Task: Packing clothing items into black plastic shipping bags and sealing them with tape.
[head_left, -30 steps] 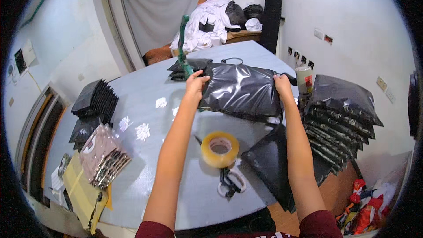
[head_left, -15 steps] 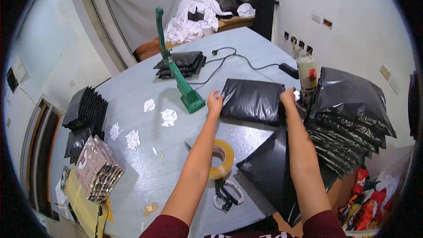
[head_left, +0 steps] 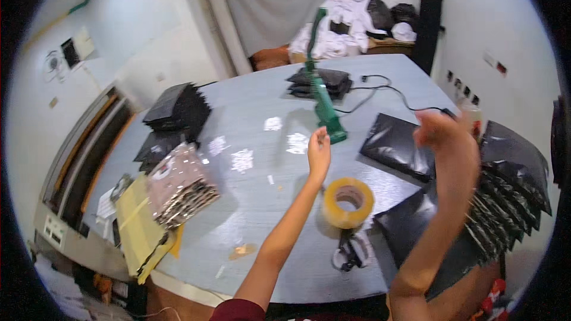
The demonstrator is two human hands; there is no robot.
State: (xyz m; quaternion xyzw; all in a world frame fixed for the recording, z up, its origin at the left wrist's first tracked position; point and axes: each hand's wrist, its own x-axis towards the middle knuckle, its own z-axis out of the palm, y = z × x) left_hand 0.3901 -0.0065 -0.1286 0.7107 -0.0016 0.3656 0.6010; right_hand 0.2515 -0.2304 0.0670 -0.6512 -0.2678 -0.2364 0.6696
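Note:
My left hand is over the middle of the table, just in front of the green hand press. Its fingers are loosely bent and apart, and nothing shows in them. My right hand is raised at the right, smeared by motion, so its fingers cannot be read. Beneath and left of it lies a folded black plastic package. A flat black plastic bag lies nearer to me, partly behind my right forearm. Between my arms sits a roll of clear tape, with scissors just below it.
Black packages are piled at the right edge. Another black stack stands at the left, behind clear-bagged garments and a yellow envelope. Small white piles dot the table. A black cable runs behind the package.
Both hands have let go of the black package, which stays on the table. My left hand has moved away from it, and my right hand has lifted. The view has swung left.

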